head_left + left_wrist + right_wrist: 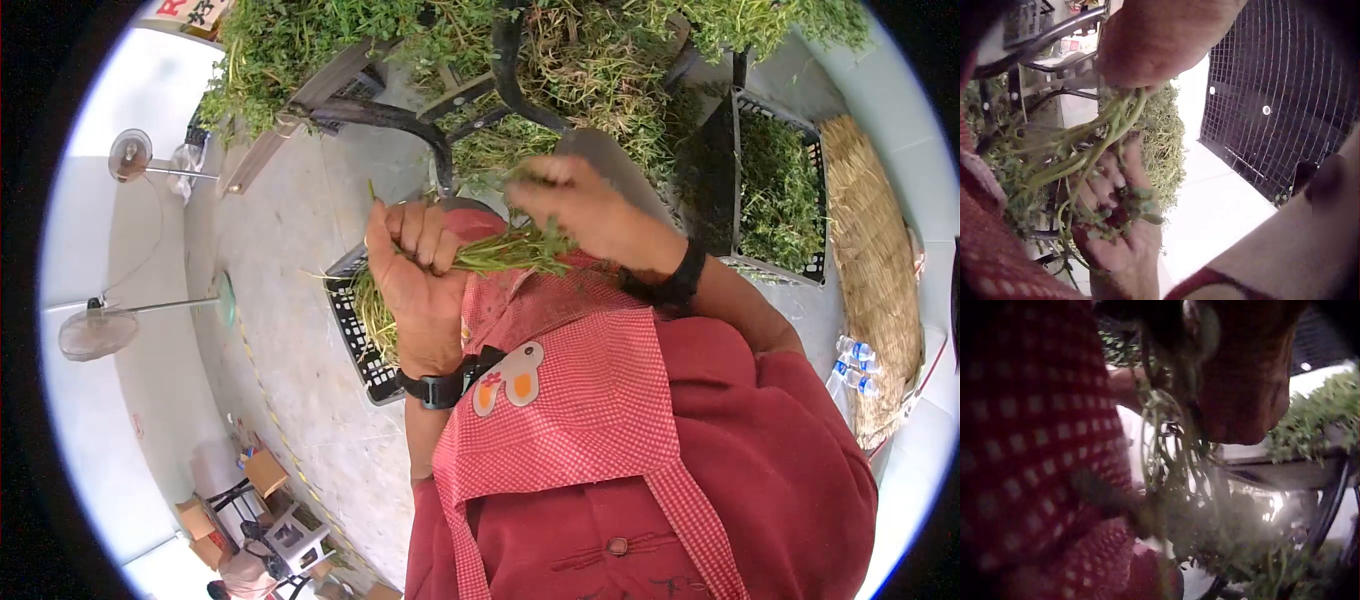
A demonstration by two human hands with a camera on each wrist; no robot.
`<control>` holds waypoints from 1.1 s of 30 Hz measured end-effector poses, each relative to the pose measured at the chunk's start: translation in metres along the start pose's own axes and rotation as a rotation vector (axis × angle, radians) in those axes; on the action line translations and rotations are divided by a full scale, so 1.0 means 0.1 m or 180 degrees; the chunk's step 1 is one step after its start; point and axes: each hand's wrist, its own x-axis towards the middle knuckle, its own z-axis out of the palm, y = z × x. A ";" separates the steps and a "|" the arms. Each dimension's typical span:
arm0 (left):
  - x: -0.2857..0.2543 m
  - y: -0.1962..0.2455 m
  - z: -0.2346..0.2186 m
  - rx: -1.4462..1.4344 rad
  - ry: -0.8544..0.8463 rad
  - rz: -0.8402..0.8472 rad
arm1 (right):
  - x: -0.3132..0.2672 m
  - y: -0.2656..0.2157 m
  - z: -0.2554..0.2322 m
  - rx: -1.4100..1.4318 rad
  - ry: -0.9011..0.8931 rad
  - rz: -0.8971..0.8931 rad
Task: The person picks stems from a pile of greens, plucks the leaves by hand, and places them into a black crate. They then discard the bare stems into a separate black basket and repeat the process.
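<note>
My left hand grips a bunch of thin green leafy stems in front of the apron. Their leafy ends point right, and one stalk sticks up beside the thumb. In the left wrist view the pale stems fan out below that hand. My right hand, blurred in the head view, is raised just above the leafy end. Its fingers are curled, with bits of green sprig at the fingertips. Leaves partly hide its palm in the left wrist view. Stems hang close below it in the right wrist view.
A black crate of stems stands on the floor behind my left hand. Heaped greens lie on a black-legged stand ahead. Another crate of greens is at right, beside a straw mat roll and water bottles.
</note>
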 end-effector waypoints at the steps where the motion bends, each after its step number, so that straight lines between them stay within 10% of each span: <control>1: 0.00 0.03 -0.01 -0.0003 -0.0013 -0.0023 | 0.00 -0.01 -0.13 0.0981 0.0201 0.0684; 8: -0.03 0.11 -0.10 -0.0101 -0.0280 -0.0156 | -0.09 -0.05 -0.87 0.2330 -0.0343 0.0355; 10: -0.03 0.11 -0.06 -0.0006 -0.0202 -0.0051 | -0.06 0.20 -0.82 0.0665 0.0275 -0.1020; 11: -0.03 0.11 -0.04 0.0007 -0.0205 -0.0055 | -0.13 -0.15 -0.81 0.1474 0.0113 0.0309; 16: -0.03 0.19 -0.07 0.0090 -0.0210 -0.0014 | -0.17 -0.11 -0.86 0.0898 -0.0024 0.0301; 22: -0.04 0.18 -0.09 -0.0052 -0.0263 -0.0119 | -0.19 0.17 -0.63 -0.3464 -0.0036 -0.0508; 30: -0.08 0.27 -0.08 0.0021 -0.0147 0.0120 | -0.01 0.49 -0.84 -0.2878 0.0655 -0.0677; 33: -0.09 0.35 -0.16 0.0220 -0.0155 0.0208 | -0.12 0.10 -1.17 0.0454 0.1029 0.0672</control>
